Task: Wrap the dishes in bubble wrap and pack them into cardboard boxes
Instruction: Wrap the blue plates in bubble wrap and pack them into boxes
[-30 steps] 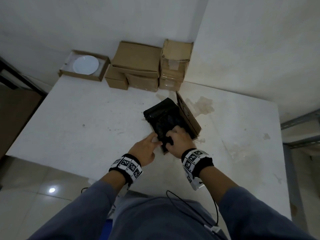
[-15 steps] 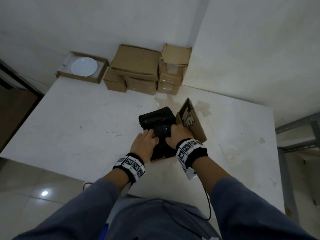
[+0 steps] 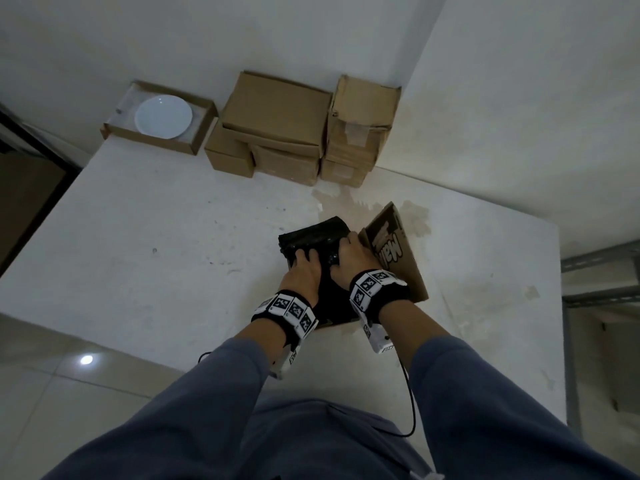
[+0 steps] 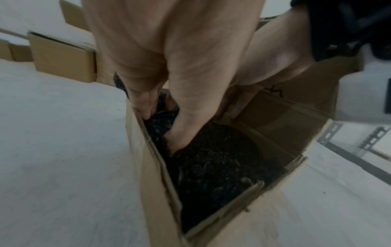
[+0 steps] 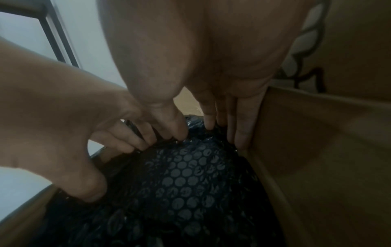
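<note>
the head view is dim and flat, with soft greyish light and a cool cast; a small bright lamp reflection [image 3: 86, 359] glares on the glossy tiled floor at lower left. straight wall and table edges bow toward the frame borders from the wide lens. the left wrist view is smeared by motion blur, its grey table top [image 4: 52, 150] without detail. the right wrist view is darkest and grainy; the black bubble-wrapped bundle [image 5: 190, 175] shows faint sheen on its bubbles, while the near palm is out of focus.
</note>
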A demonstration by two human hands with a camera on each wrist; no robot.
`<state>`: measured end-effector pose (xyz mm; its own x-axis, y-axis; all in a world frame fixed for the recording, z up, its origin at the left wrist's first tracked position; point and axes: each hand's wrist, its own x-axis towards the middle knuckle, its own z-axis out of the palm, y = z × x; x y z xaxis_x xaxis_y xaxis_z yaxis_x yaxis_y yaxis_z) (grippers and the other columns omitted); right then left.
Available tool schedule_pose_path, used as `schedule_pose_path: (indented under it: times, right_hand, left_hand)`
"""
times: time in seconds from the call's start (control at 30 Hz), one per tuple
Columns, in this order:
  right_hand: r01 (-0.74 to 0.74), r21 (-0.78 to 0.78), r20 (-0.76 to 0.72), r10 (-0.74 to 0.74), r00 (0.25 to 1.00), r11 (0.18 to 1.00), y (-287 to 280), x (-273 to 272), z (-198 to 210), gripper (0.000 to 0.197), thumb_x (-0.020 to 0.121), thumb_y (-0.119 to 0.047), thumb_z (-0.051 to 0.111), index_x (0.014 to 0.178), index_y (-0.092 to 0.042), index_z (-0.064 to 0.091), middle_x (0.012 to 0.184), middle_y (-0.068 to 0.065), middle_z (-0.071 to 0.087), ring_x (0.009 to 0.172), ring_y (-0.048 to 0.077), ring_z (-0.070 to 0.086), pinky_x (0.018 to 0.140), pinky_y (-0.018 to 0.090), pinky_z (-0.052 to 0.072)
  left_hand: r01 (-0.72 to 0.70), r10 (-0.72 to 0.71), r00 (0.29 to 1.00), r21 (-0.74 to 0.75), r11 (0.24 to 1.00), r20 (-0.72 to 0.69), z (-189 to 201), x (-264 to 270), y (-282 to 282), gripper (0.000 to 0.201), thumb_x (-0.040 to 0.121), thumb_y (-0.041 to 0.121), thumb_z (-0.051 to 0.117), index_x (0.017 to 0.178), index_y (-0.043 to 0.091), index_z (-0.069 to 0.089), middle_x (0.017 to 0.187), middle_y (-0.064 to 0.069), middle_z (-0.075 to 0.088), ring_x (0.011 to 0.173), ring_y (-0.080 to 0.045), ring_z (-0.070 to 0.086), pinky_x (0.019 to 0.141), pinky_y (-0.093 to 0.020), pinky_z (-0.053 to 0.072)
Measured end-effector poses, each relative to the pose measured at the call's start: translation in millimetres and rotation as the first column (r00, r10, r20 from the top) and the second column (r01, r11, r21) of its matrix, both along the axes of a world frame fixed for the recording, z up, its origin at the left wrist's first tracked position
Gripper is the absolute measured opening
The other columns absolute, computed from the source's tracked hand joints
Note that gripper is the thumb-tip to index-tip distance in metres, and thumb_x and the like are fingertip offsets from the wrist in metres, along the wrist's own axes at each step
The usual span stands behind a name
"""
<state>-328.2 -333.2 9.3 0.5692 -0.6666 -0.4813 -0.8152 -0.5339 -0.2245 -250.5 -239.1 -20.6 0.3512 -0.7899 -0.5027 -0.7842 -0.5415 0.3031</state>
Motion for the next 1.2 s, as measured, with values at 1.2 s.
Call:
schedule_pose_path:
  times: [1.2]
  right_hand:
    - [0.250,0.237,0.144,-0.289,0.946,0.939,-4,-5,-5,0.032,0.091,-0.013,0.059,0.118,0.003,0.061,0.119,0.021,0.062,0.109,0.036,0.059,0.091,0.035,0.048]
  left_hand:
    - [0.080,-0.086,0.994,0.083,0.993,0.068,-9,5,-10,0.075,0.090,0.016,0.059,0.150,0.002,0.016,0.148,-0.020,0.026,0.133,-0.036,0.034,0.109,-0.039,0.037]
